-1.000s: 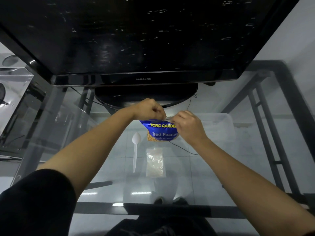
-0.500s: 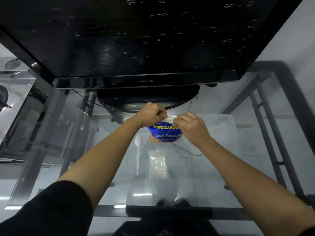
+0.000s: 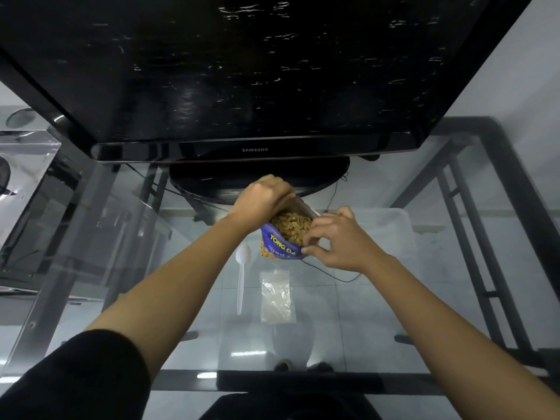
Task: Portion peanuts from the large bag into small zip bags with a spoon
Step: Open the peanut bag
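A blue peanut bag (image 3: 277, 247) with yellow lettering stands on the glass table, its mouth pulled wide so the peanuts (image 3: 292, 227) inside show. My left hand (image 3: 262, 201) grips the far edge of the mouth. My right hand (image 3: 336, 237) pinches the near right edge. A white plastic spoon (image 3: 241, 274) lies on the glass just left of the bag, bowl pointing away from me. A small clear zip bag (image 3: 276, 296) lies flat right of the spoon, nearer to me than the peanut bag.
A large black Samsung television (image 3: 242, 71) on a round base (image 3: 257, 177) overhangs the back of the glass table (image 3: 91, 268). A clear plastic tub (image 3: 391, 228) sits right of the bag. A thin black cable (image 3: 330, 272) runs under my right wrist.
The bag's top was closed and pinched between both hands; now the hands have pulled apart and the mouth is open, showing the peanuts.
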Available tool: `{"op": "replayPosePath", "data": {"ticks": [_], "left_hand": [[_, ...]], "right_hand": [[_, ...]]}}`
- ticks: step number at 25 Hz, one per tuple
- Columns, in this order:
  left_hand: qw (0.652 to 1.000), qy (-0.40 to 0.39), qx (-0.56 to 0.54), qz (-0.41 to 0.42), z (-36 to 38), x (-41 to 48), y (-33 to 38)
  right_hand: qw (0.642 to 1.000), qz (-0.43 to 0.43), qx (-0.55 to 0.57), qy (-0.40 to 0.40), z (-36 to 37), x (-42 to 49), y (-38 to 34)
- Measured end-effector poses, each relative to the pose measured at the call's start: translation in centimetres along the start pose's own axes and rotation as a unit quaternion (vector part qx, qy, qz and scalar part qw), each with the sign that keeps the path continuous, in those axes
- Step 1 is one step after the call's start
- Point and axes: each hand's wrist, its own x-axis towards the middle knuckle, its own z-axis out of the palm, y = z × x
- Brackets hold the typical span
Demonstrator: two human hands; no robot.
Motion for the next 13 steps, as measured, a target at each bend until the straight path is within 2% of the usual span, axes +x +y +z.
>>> {"op": "replayPosePath", "data": {"ticks": [2,4,6,7,11,12,13], "left_hand": [[0.998,-0.004,-0.056,-0.025,-0.9,-0.1,0.2],[0.989,-0.076,-0.102,-0.08,-1.8,-0.7,0.3],[0.974,-0.168,-0.089,-0.126,-2.0,-1.5,0.6],[0.968,-0.18,-0.094,-0.146,-1.9,-1.8,0.8],[0.95,-0.199,-0.124,-0.207,-1.8,-2.0,1.3],[0.954,-0.181,-0.133,-0.199,-1.8,-2.2,1.5],[0.962,-0.126,-0.148,-0.194,-1.8,-2.7,1.8]], "right_hand": [[0.997,0.058,0.034,0.042,0.1,0.3,-0.2],[0.984,0.154,0.069,0.061,0.2,0.5,-0.4],[0.977,0.19,0.097,0.011,0.1,0.7,-0.4],[0.978,0.182,0.104,-0.012,0.0,0.7,-0.5],[0.973,0.184,0.129,-0.059,-0.6,0.8,-0.8],[0.972,0.184,0.13,-0.063,-0.7,0.7,-0.9],[0.972,0.185,0.129,-0.062,-0.8,0.7,-0.9]]}}
